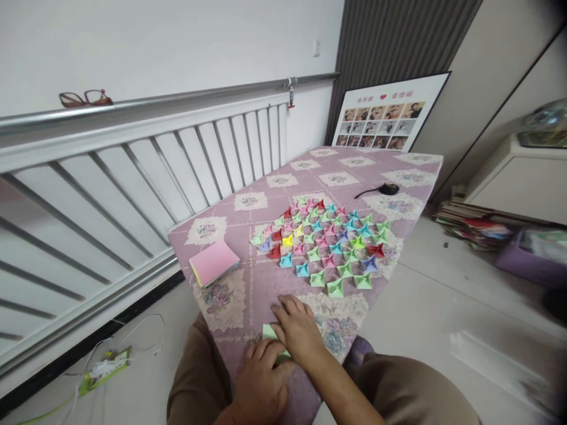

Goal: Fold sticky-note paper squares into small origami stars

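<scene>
A light green paper [269, 332] lies on the tablecloth near the front corner, largely covered by both hands. My left hand [261, 378] presses on its lower part, fingers bent and close together. Just to the right, my right hand [296, 327] rests over the paper's right side with its fingers somewhat spread. Beyond the hands, rows of small folded paper pieces [325, 239] in green, pink, blue, red and yellow stand on the table. To the left sits a stack of square paper [215, 262] with a pink sheet on top.
The table [261, 227] has a purple floral cloth. A black object with a strap [388, 189] lies at its far right. Glasses [86, 98] rest on the pipe by the white radiator [146, 195]. A power strip [106, 369] is on the floor at left.
</scene>
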The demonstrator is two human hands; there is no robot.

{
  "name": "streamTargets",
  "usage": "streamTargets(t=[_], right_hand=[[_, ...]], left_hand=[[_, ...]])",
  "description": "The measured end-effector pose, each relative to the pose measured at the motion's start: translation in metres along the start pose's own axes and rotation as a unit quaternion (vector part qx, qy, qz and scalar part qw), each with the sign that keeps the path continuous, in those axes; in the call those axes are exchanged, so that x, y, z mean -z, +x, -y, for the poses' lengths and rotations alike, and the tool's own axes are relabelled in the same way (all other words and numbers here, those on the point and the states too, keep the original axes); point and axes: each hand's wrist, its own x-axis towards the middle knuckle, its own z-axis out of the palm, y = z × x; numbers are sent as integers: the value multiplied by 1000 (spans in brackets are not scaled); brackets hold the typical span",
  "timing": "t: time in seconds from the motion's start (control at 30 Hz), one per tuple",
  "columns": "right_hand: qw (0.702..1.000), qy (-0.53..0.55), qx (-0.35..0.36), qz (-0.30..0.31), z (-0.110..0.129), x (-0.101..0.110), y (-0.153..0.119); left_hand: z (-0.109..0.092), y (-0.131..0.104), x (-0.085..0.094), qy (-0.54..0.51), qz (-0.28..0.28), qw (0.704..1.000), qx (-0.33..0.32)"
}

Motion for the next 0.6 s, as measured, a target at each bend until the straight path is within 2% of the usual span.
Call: streamTargets(t=[0.17,0.33,0.5,0.6], right_hand=[[998,-64,-25,14,3,-1,1],[996,-87,-23,8,2,-7,2],[996,-85,-31,15,2,-12,4],[996,-87,-26,14,2,-14,5]], left_hand=[[0,-6,1,25,1,1000,-12],[1,-20,14,78,16,996,-39],[6,-39,28,88,65,994,10],[13,-46,35,73,68,994,55]])
